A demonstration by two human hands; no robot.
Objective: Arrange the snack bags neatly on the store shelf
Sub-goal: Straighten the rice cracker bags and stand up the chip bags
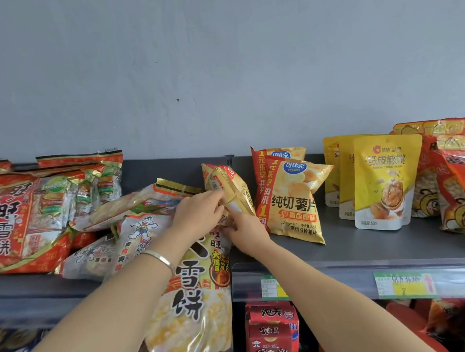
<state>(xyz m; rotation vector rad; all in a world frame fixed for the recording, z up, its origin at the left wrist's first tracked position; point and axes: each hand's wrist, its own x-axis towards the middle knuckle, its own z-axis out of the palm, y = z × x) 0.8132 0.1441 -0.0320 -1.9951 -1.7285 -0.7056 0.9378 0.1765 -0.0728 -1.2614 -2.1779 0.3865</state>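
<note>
Chip bag (234, 186), gripped by left hand (201, 211) and held low by right hand (243, 225), leans top-leftward over the shelf (364, 249), just left of the upright chip row (294, 196); right hand nearer.

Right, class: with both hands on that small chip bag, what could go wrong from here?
1. The large rice-cracker bag hangs over the shelf edge beneath the left forearm; it may slide off.
2. The tilted chip bag, gripped by the left hand and right hand, sits close to the upright chip bags and could knock them over.
</note>
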